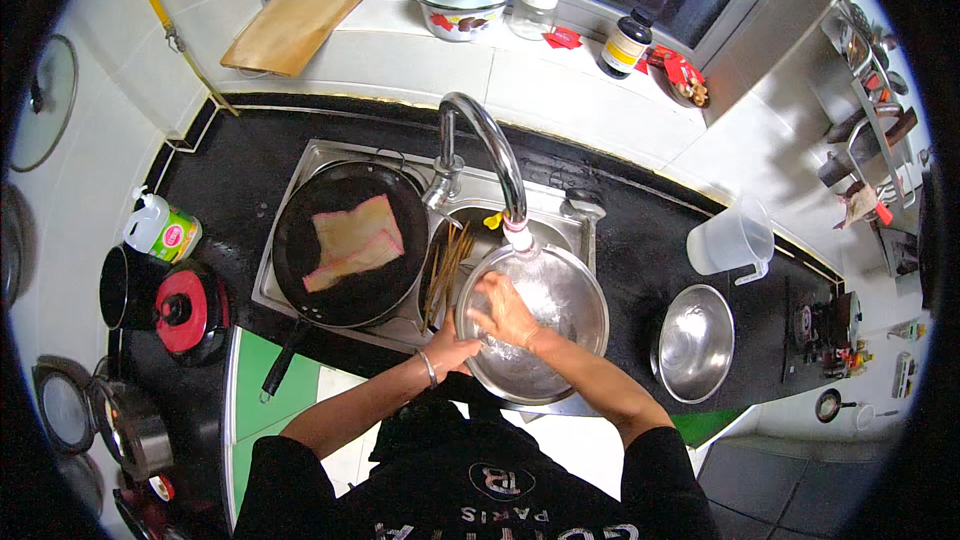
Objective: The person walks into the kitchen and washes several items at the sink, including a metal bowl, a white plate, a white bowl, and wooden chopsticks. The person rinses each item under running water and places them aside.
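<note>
A large stainless steel basin (566, 300) is tilted over the right-hand sink bowl, under the chrome faucet (491, 131). My left hand (450, 349) grips its left rim. Inside the basin, near that same side, my right hand (504, 309) has its fingers spread; I see nothing held in it. A bundle of thin wooden chopsticks (448, 266) leans in the sink beside the basin. Over the left part of the steel sink (285, 195) rests a black frying pan (360, 184), a tan cloth with pink edging (356, 236) lying in it.
On the counter's right are a second steel bowl (696, 345) and a plastic measuring jug (731, 240). To the left stand a pump bottle (169, 229) and a red-lidded pot (187, 311). The pan's handle (285, 364) juts past the counter edge. A wooden board (307, 15) leans behind.
</note>
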